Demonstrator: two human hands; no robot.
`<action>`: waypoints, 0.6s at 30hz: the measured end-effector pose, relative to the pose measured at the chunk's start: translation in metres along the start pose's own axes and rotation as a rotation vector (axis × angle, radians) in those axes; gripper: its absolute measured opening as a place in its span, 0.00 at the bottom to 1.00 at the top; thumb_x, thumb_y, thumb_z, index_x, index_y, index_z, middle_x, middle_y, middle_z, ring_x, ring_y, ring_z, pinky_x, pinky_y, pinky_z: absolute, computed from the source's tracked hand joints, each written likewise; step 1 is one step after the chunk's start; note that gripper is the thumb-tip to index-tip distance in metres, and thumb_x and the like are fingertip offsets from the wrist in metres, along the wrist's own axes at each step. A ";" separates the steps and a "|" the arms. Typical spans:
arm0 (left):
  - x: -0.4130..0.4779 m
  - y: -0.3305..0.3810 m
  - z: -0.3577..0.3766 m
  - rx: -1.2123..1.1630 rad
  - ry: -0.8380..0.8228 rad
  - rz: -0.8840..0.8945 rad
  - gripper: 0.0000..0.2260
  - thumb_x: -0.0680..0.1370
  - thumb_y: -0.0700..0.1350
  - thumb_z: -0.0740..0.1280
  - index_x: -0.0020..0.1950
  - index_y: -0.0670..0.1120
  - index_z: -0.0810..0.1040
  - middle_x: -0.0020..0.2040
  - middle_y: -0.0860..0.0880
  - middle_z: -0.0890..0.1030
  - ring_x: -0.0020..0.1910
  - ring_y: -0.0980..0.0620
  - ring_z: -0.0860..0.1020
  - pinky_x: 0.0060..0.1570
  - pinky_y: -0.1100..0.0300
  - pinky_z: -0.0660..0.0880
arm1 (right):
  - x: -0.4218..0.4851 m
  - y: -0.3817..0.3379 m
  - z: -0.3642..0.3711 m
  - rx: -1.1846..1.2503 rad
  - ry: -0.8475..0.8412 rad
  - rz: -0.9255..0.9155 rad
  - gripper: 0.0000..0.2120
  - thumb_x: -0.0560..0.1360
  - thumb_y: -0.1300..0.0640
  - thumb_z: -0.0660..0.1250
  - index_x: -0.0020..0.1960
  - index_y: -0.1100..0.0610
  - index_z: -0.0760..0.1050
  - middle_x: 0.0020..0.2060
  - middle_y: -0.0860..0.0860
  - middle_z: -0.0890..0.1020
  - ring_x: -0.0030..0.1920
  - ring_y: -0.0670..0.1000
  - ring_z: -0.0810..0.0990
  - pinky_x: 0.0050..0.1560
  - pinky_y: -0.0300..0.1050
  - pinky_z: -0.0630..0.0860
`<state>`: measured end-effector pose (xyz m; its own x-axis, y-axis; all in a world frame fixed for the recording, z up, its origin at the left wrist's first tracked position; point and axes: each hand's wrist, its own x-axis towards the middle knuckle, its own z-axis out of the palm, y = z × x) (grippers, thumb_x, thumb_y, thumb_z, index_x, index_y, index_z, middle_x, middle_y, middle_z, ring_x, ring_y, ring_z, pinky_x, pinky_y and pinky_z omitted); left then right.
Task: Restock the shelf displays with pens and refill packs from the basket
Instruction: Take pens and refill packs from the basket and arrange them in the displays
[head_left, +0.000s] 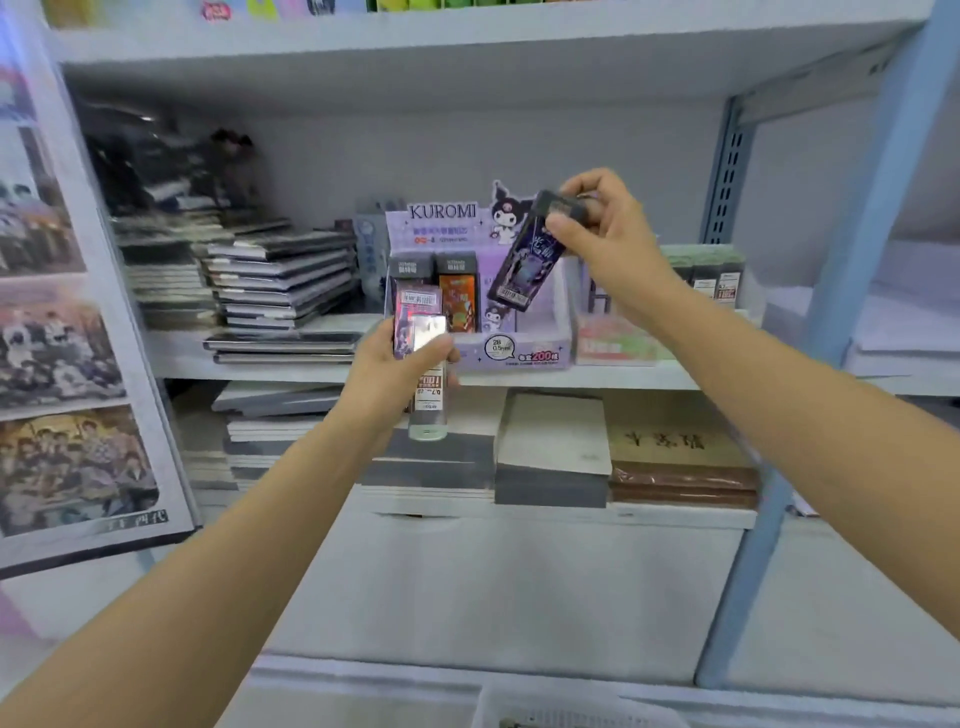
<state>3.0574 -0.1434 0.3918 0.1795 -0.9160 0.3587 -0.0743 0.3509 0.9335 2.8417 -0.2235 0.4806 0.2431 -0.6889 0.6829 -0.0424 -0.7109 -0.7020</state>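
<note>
A purple Kuromi display box (524, 353) stands on the middle shelf with two refill packs (457, 296) upright in its left side. My right hand (608, 234) pinches a dark refill pack (522, 260) by its top end, tilted above the box's right side. In front of the box's left corner, my left hand (395, 364) grips several refill packs (423, 332), one clear tube pointing down. The basket's white rim (561, 706) shows at the bottom edge.
Stacks of notebooks (280, 280) fill the shelf left of the box. Another display of packs (711, 275) stands to its right. Paper pads (556, 452) lie on the lower shelf. A blue shelf upright (831, 338) runs down the right side. Photo posters (67, 364) hang at left.
</note>
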 end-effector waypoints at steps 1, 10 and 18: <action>0.004 0.002 -0.001 -0.009 0.008 -0.003 0.09 0.78 0.44 0.69 0.57 0.46 0.76 0.42 0.48 0.85 0.37 0.50 0.84 0.32 0.61 0.78 | 0.008 0.001 0.000 -0.036 0.003 0.000 0.09 0.78 0.66 0.64 0.51 0.54 0.67 0.50 0.60 0.80 0.49 0.52 0.80 0.53 0.47 0.79; 0.022 -0.001 -0.004 -0.040 0.033 0.007 0.08 0.77 0.42 0.71 0.55 0.45 0.78 0.42 0.46 0.85 0.39 0.48 0.85 0.35 0.62 0.78 | 0.027 0.029 0.006 -0.217 -0.093 0.066 0.09 0.78 0.64 0.66 0.49 0.53 0.68 0.46 0.55 0.84 0.50 0.58 0.83 0.56 0.57 0.79; 0.023 -0.006 -0.011 -0.049 0.095 -0.007 0.10 0.77 0.41 0.71 0.56 0.41 0.77 0.42 0.45 0.85 0.37 0.51 0.84 0.33 0.64 0.78 | 0.028 0.034 0.040 -0.222 -0.224 0.004 0.09 0.78 0.64 0.65 0.51 0.56 0.66 0.44 0.54 0.83 0.38 0.42 0.82 0.43 0.38 0.79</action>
<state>3.0723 -0.1640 0.3946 0.2725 -0.8967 0.3487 -0.0253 0.3556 0.9343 2.8860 -0.2616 0.4679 0.4490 -0.6606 0.6016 -0.2485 -0.7391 -0.6261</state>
